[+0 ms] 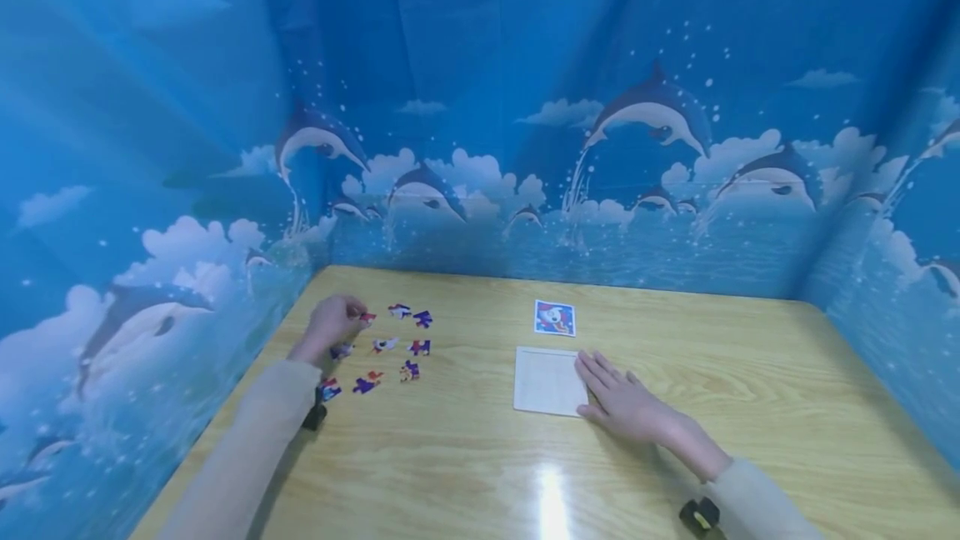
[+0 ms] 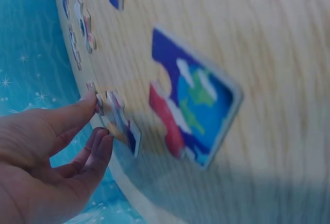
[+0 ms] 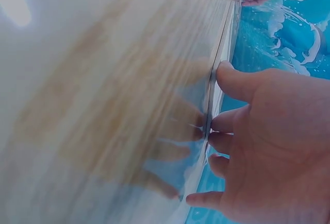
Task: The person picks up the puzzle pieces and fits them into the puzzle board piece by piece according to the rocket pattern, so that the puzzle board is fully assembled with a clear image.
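In the head view my left hand (image 1: 336, 325) pinches a small red and white jigsaw piece (image 1: 367, 317) at the far left corner of a group of pieces. The left wrist view shows the thumb and fingers of my left hand (image 2: 67, 147) around it, partly hiding it. Closer to that camera lies a blue, green and red corner piece (image 2: 198, 105). My right hand (image 1: 618, 394) lies with extended fingers over the right edge of a pale square puzzle board (image 1: 547, 382). Its fingertips (image 3: 223, 69) touch down there in the right wrist view.
Several loose jigsaw pieces (image 1: 384, 345) lie spread in rough rows on the wooden table (image 1: 465, 457). Behind the board lies a square picture card (image 1: 555, 318) with a white cartoon figure. A blue dolphin-print curtain (image 1: 480, 107) encloses the table's back and sides.
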Demonstrator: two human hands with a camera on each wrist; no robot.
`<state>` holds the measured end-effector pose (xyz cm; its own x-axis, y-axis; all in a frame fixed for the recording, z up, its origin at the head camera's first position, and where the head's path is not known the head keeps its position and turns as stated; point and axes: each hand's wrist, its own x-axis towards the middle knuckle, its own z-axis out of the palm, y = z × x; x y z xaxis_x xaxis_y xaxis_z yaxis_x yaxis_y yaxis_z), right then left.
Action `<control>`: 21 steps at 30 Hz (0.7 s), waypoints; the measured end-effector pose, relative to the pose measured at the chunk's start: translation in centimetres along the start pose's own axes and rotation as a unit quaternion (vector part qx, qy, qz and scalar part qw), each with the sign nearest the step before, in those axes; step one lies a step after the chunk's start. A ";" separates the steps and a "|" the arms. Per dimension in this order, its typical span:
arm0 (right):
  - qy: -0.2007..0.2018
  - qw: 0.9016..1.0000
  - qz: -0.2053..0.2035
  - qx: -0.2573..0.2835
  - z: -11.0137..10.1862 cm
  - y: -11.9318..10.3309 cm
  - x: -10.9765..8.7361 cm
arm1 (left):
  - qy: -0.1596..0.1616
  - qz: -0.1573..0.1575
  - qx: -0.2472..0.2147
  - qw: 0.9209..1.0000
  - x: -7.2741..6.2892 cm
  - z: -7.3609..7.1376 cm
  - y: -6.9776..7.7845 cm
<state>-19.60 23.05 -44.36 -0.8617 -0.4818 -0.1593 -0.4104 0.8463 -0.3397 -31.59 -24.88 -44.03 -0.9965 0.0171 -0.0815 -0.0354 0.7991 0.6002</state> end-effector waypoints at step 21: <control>-0.017 1.000 -0.002 -0.013 -0.4 -0.3 0.0 | -0.018 0.036 0.023 0.999 0.8 -0.8 -0.3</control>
<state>-19.58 22.91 -43.85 -0.8499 -0.4917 -0.1895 -0.4211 0.8499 -0.3167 -32.44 -25.57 -43.60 -0.9930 0.0966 -0.0678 0.0410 0.8214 0.5688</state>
